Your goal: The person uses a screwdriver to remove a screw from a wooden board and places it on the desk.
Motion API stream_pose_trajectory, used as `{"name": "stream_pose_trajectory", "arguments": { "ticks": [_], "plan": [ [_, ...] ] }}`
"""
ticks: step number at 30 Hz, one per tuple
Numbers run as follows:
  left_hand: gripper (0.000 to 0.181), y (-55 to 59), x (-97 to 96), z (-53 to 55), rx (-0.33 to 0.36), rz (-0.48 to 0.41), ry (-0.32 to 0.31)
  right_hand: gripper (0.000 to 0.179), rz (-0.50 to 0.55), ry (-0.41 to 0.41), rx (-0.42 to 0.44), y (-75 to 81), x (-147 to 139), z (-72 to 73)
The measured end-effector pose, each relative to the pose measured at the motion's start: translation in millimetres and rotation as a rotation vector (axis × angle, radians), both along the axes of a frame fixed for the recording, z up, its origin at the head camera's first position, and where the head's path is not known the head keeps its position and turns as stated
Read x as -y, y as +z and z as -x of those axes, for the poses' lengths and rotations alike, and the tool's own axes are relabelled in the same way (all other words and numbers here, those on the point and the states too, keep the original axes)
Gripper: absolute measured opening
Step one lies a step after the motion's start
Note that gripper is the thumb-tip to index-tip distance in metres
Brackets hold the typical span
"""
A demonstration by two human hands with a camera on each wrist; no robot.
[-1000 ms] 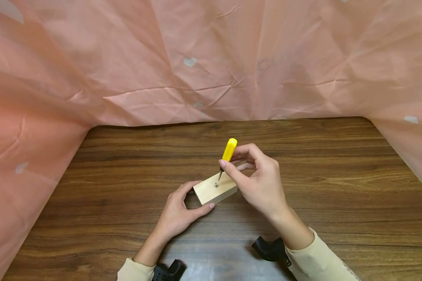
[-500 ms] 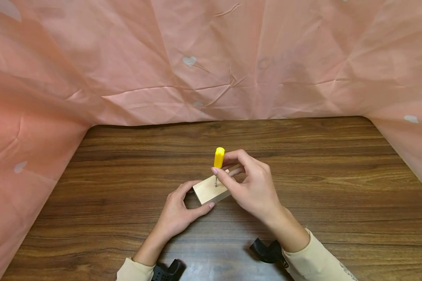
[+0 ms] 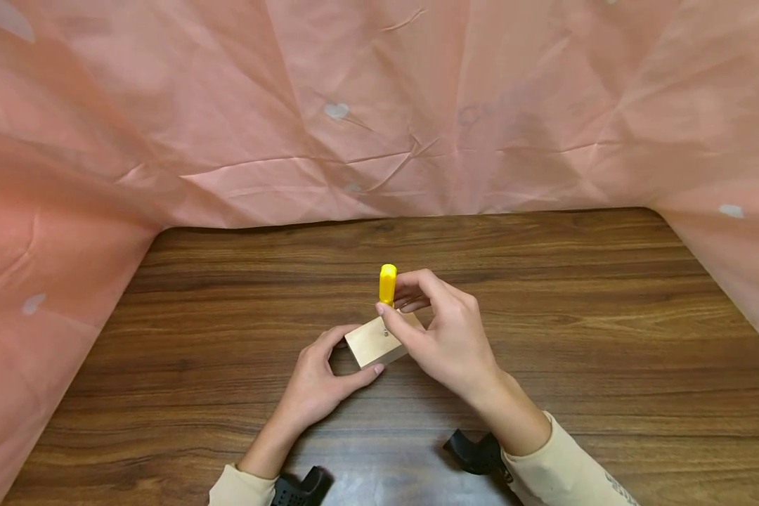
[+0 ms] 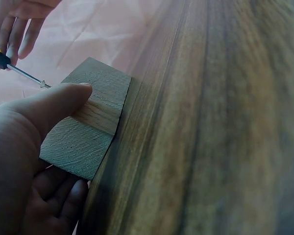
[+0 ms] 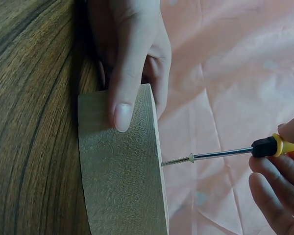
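Head view: driver (image 3: 387, 284), tilted a second ago, now stands upright at the screw's (image 5: 177, 161) 12 o'clock, apparently engaged. Right hand (image 3: 448, 334) pinches it; left hand (image 3: 316, 383), at 8 o'clock, grips the block (image 3: 367, 344) on the surface (image 3: 582, 316).

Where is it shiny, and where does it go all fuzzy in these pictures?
Head view: a pale glare on the table, at the bottom between the wrists; left wrist view: dim, with clear grain on the wooden block but the table going fuzzy at the right; right wrist view: the screw shows its threads, while the pink cloth behind looks softer.
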State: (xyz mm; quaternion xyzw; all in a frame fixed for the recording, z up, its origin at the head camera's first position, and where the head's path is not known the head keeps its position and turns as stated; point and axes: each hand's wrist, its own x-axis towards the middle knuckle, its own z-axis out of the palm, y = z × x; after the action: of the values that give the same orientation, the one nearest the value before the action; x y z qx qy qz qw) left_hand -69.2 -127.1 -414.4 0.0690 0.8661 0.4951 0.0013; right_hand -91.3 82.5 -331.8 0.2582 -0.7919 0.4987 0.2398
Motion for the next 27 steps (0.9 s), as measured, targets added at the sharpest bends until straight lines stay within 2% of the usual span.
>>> {"name": "stream_pose_trajectory", "arguments": {
  "ticks": [5, 12, 21, 27],
  "plan": [
    [0.055, 0.7, 0.2, 0.4, 0.004, 0.0, -0.004, 0.025, -0.051, -0.01, -0.037, 0.0, -0.5, -1.5],
    [0.056, 2.1, -0.2, 0.5, 0.024, -0.005, 0.005, 0.026, -0.09, 0.006, -0.029, 1.0, -1.5, -2.2],
    [0.056, 1.0, -1.1, -1.1, 0.031, -0.01, 0.01, 0.024, -0.019, -0.016, 0.04, -0.6, -1.3, -0.7],
    [0.056, 1.5, -1.2, -0.6, 0.02, -0.012, 0.0, 0.023, -0.005, -0.015, 0.042, 0.3, -1.6, -0.6]
  ]
}}
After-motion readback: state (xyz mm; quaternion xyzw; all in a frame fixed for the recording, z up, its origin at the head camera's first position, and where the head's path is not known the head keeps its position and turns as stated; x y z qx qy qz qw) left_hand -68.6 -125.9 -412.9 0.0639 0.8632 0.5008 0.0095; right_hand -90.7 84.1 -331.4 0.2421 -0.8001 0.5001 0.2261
